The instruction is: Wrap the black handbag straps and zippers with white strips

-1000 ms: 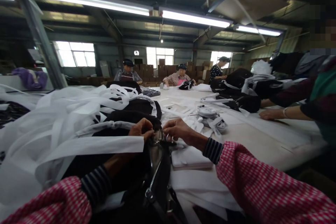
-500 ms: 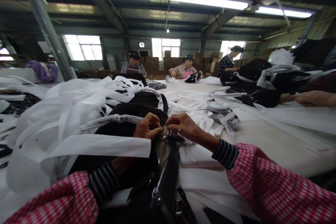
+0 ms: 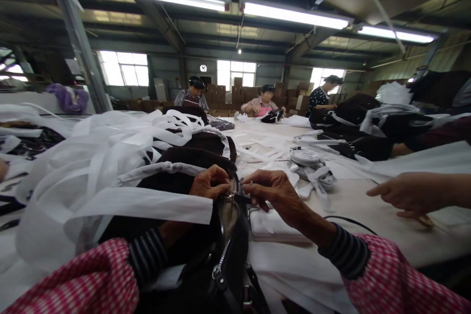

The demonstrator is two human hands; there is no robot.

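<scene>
A black bag (image 3: 241, 240) lies in front of me with its silver-toothed zipper (image 3: 225, 250) undone, showing a beige lining. Its zipper pull (image 3: 220, 278) hangs at the near end. My left hand (image 3: 209, 182) pinches the bag's edge at the far end of the opening, beside a small metal fitting (image 3: 231, 195). Just right of that, my right hand (image 3: 274, 189) has thumb and forefinger pressed together; what sits between them is too small to make out. A short dark strap end (image 3: 243, 199) sticks out under the right fingers. A wide white strip (image 3: 147, 206) crosses over my left wrist.
White strips (image 3: 99, 157) and black bags (image 3: 184, 159) are heaped at left. A white-wrapped bundle (image 3: 311, 162) and a flat white pad (image 3: 274, 225) lie right. A co-worker's hand (image 3: 415, 194) reaches in from the right. More black bags (image 3: 353, 113) stand behind; several people work across the table.
My right hand has drawn slightly right, away from my left, and its other fingers have lowered. The co-worker's hand at right has come nearer. My left hand keeps its pinch.
</scene>
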